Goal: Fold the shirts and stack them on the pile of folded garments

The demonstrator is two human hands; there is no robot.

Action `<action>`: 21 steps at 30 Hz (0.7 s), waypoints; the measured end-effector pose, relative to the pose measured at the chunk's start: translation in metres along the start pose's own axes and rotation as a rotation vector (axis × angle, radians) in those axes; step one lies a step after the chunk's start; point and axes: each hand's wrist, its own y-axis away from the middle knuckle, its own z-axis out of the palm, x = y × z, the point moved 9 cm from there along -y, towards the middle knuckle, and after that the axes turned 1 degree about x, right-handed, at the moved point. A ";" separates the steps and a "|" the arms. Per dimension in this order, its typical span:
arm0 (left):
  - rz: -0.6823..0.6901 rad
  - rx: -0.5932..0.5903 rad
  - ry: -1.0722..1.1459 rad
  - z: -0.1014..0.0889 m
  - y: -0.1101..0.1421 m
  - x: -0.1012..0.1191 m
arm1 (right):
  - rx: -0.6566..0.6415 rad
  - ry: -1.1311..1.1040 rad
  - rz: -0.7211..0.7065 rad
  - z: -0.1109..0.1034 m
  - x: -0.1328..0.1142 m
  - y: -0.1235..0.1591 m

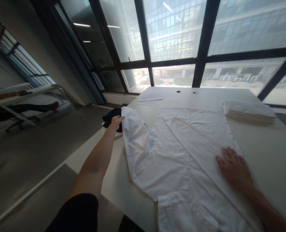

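A long-sleeved white fabric garment (167, 164) lies spread on the smooth white tabletop (263, 148), one sleeve's end pinched in the left hand (117, 122); the right hand (234, 166) rests flat on it, fingers slightly apart. Tugging that sleeve too hard could skew or crease the body.

The pale tabletop (265, 154) carries a rumpled white garment (167, 167) spread from the left grip (116, 121), which pinches its edge, across to the right grip (234, 169), laid flat on it. Beyond the right grip sits a stack of folded cloth (250, 112); loose papers (151, 96) lie beyond the left grip, slightly rightward.
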 end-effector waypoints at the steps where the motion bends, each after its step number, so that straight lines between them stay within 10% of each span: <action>1: -0.017 -0.019 0.049 0.000 0.002 0.004 | 0.000 -0.001 -0.001 0.000 0.000 0.000; 7: -0.036 0.002 0.278 -0.010 0.016 0.050 | 0.007 -0.003 -0.007 0.000 0.001 -0.001; 12: 0.302 -0.041 0.540 0.005 0.072 0.145 | 0.011 0.010 -0.005 -0.001 0.000 -0.001; 17: 0.513 -0.331 0.317 0.096 0.171 0.207 | 0.032 -0.008 -0.027 -0.002 -0.003 -0.001; 21: 0.669 -0.608 -0.054 0.196 0.269 0.188 | 0.065 -0.041 -0.038 -0.003 -0.004 -0.001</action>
